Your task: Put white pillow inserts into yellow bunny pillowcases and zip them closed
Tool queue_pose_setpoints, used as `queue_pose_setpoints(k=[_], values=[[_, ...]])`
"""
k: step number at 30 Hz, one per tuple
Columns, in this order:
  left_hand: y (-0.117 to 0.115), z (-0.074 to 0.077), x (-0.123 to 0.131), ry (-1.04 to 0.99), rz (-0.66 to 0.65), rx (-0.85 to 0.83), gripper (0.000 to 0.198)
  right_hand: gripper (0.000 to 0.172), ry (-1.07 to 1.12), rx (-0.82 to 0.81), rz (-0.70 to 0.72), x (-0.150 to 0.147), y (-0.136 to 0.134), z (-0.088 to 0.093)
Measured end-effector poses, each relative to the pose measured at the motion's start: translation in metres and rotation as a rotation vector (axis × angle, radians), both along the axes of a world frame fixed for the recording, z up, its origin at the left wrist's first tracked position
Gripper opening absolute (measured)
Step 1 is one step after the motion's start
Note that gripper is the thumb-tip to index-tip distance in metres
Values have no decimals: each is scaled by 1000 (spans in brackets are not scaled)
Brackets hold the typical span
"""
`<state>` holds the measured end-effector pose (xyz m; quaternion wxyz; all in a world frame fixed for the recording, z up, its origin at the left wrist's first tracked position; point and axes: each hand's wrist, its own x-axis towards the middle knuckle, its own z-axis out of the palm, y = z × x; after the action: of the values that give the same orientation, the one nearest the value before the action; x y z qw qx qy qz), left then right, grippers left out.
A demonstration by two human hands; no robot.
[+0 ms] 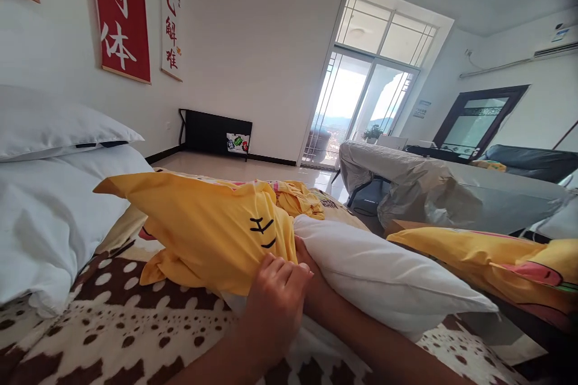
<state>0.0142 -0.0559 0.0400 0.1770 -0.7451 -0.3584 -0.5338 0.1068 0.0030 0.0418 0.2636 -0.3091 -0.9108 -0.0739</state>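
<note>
A yellow pillowcase (203,228) with black line marks is drawn over one end of a white pillow (383,271), whose other end sticks out to the right. My left hand (275,289) is closed, gripping the pillowcase near its open edge. My right hand (303,252) reaches in at that edge, against the white pillow; its fingers are hidden by the cloth and my left hand. Beneath lies a brown and cream spotted blanket (135,325).
White pillows (58,180) are stacked at the left. More yellow cloth (298,195) lies behind the pillowcase. At the right rests a yellow pillow (497,258) with a pink print. Farther back stands a table under plastic sheeting (419,186), near glass doors (361,96).
</note>
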Motion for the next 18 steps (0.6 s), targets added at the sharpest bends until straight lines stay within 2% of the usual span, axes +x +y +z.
queue_pose_setpoints(k=[3, 5, 7, 9, 11, 13, 14, 16, 18], values=[[11, -1, -8, -6, 71, 27, 19, 30, -139, 93, 25, 28, -2, 22], [19, -1, -14, 17, 116, 43, 14, 34, -256, 173, -36, 49, -4, 40], [24, 0, -19, 54, 186, 68, 19, 38, -326, 213, -126, 65, -8, 56], [27, 2, -23, 56, 292, 80, 25, 43, -366, 175, -139, 76, -11, 72], [30, 2, -26, 39, 388, 63, 17, 42, -375, 80, -102, 79, -13, 89], [33, 0, -26, 52, 392, 42, 8, 35, -285, 16, -123, 73, -12, 107], [35, -2, -24, 63, 365, 42, 11, 31, -202, 9, -175, 65, -11, 117], [38, -9, -19, 68, 284, 72, 14, 30, -23, 30, -307, 41, -4, 135], [38, -17, -13, 39, 215, 122, 15, 32, 79, 51, -380, 9, 7, 151]])
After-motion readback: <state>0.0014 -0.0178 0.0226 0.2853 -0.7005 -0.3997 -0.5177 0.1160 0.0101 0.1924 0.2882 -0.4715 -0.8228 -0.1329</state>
